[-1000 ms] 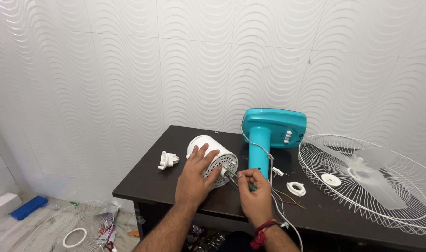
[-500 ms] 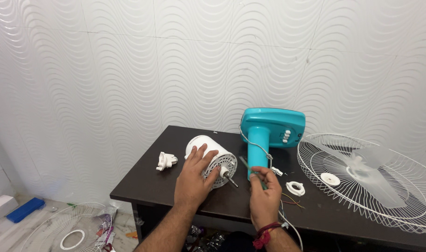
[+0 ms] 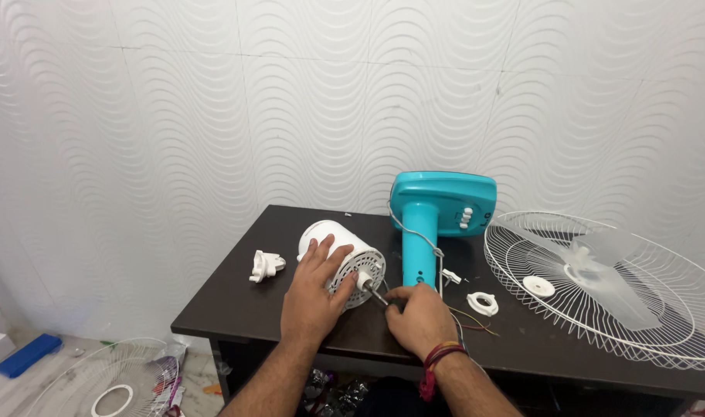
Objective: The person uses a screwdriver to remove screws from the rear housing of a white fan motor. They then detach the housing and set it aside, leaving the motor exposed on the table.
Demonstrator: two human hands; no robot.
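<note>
i saw the left hand [image 3: 312, 297] lying flat on the white motor [image 3: 338, 253], the fingers spread wide over its round housing and pressing on it, not curled around it. the motor lay on its side on the dark table [image 3: 236, 297], near the middle, with its shaft [image 3: 374, 291] pointing right and toward the near edge. the right hand [image 3: 420, 318] was just right of the shaft tip, the fingers closed together at the end of it; if they pinched the shaft itself or a small tool, i could not tell.

behind the right hand stood the teal fan base [image 3: 439, 216], upright, with a grey cord [image 3: 414, 235] hanging down its column. some thin coloured wires [image 3: 474, 320] lay on the table right of the hand, and near them a white ring [image 3: 482, 303]. far right, a white wire grille [image 3: 599, 282] rested on the table with a pale blade [image 3: 609, 262] inside. left of the motor lay a small white part [image 3: 266, 265], apart from it. on the floor at left was another grille [image 3: 97, 378].
</note>
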